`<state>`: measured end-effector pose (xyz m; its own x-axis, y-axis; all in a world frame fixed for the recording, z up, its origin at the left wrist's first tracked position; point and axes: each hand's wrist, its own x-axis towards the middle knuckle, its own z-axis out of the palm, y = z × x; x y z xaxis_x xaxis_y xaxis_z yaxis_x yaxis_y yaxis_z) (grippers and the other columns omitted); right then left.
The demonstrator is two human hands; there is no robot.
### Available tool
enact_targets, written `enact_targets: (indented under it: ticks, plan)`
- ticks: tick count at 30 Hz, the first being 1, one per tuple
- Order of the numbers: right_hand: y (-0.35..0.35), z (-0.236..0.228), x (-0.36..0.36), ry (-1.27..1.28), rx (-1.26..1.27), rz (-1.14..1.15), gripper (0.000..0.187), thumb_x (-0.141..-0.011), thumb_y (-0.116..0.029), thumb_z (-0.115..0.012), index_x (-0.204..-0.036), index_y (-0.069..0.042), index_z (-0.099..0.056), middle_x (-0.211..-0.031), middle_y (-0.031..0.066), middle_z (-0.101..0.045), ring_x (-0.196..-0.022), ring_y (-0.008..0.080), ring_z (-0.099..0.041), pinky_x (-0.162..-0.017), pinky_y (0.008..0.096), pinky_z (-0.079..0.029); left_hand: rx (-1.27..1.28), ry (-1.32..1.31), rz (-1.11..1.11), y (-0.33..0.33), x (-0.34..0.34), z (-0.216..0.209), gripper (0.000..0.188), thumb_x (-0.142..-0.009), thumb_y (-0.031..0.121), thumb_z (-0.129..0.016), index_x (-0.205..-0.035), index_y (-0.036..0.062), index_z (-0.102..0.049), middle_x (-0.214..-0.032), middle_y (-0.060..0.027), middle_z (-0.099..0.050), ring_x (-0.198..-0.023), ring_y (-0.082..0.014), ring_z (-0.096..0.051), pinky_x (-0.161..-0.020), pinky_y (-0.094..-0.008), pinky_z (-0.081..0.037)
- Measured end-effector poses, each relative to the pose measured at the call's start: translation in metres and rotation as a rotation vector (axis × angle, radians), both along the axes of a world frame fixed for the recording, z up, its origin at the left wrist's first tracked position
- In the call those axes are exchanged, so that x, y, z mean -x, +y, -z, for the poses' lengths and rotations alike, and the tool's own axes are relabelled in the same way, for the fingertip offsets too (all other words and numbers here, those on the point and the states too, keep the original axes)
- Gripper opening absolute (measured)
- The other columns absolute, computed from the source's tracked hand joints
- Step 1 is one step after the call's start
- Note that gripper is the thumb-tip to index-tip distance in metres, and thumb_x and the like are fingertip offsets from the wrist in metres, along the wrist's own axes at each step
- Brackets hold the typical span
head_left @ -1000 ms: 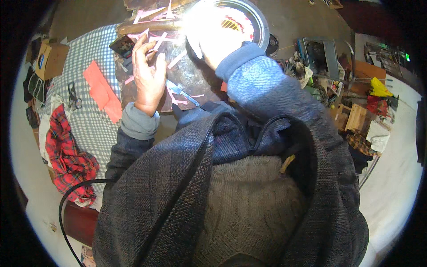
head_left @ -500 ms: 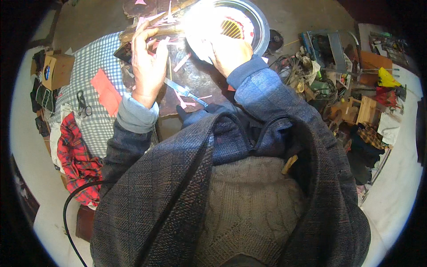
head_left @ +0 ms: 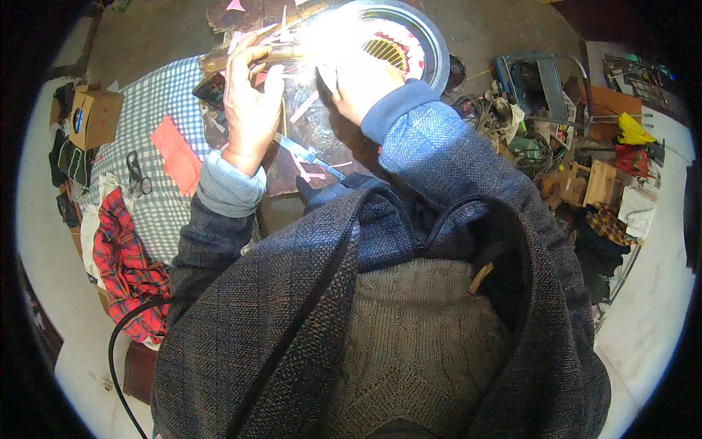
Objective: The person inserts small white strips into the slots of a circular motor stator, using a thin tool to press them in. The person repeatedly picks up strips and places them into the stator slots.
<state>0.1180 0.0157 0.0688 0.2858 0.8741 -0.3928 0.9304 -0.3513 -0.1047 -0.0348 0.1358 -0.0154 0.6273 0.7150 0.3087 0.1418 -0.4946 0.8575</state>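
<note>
My left hand (head_left: 248, 117) is raised over the dark worktop (head_left: 329, 132), with thumb and fingers apart and nothing visible between them. It is beside a brown wooden bar (head_left: 281, 53). My right hand (head_left: 368, 89) is at the near left side of a round metal motor stator (head_left: 441, 57) with yellow slots and a white-and-red inner ring. Strong glare washes out its fingertips, so what they hold, if anything, is hidden. Between my forearms lies a long flat metal tool (head_left: 311, 156), among pink paper strips (head_left: 304, 108).
On the left, a checked cloth (head_left: 164, 84) bears reddish paper (head_left: 175, 155) and eyeglasses (head_left: 137, 174). Beyond it is a cardboard box (head_left: 97, 115); nearer is a red plaid cloth (head_left: 128, 256). Cables (head_left: 482, 117), a metal frame (head_left: 548, 80) and wooden pieces (head_left: 601, 183) crowd the right.
My right hand has shifted slightly left and down, away from the stator's middle. My left hand has moved a little to the right, its fingers still apart.
</note>
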Motion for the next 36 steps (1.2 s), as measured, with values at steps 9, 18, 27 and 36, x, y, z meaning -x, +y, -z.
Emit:
enact_targets:
  ticks: [9, 18, 27, 36]
  plan:
    - [0.015, 0.026, -0.009, 0.011, -0.041, 0.081, 0.036, -0.104, -0.031, -0.06, -0.127, -0.005, -0.068, -0.109, 0.0195, -0.076, -0.097, 0.032, -0.076, -0.087, 0.0414, -0.061, 0.055, 0.012, -0.013, 0.005, 0.021, 0.021, 0.034, -0.096, 0.005, -0.069, -0.127, -0.001, -0.056, -0.148, -0.0209, -0.053, -0.122, -0.0277, -0.064, -0.1, -0.0364, -0.057]
    - [-0.015, 0.054, -0.009, -0.068, -0.412, 0.096, 0.037, -0.102, -0.032, -0.062, -0.128, -0.007, -0.067, -0.094, 0.0185, -0.078, -0.084, 0.0322, -0.077, -0.079, 0.0431, -0.062, 0.1, -0.006, -0.011, 0.013, 0.02, 0.023, 0.036, -0.097, 0.01, -0.071, -0.128, -0.001, -0.056, -0.148, -0.0208, -0.053, -0.124, -0.0296, -0.063, -0.103, -0.0385, -0.056]
    - [-0.036, 0.048, -0.019, 0.128, -0.491, 0.312, 0.04, -0.102, -0.032, -0.063, -0.137, -0.014, -0.065, -0.113, 0.0161, -0.077, -0.092, 0.0355, -0.076, -0.086, 0.0477, -0.06, -0.109, 0.04, 0.032, 0.021, -0.018, 0.007, 0.037, -0.098, 0.004, -0.068, -0.134, 0.0035, -0.056, -0.151, -0.0167, -0.054, -0.127, -0.0266, -0.065, -0.104, -0.0362, -0.055]
    - [-0.059, 0.032, -0.031, 0.206, -0.615, 0.289, 0.034, -0.101, -0.029, -0.063, -0.129, -0.011, -0.068, -0.106, 0.0186, -0.077, -0.088, 0.036, -0.076, -0.081, 0.0444, -0.061, -0.152, -0.129, 0.672, 0.04, -0.106, -0.004, 0.052, -0.1, 0.013, -0.066, -0.149, 0.0025, -0.052, -0.139, -0.0151, -0.063, -0.132, -0.0274, -0.058, -0.113, -0.0399, -0.047]
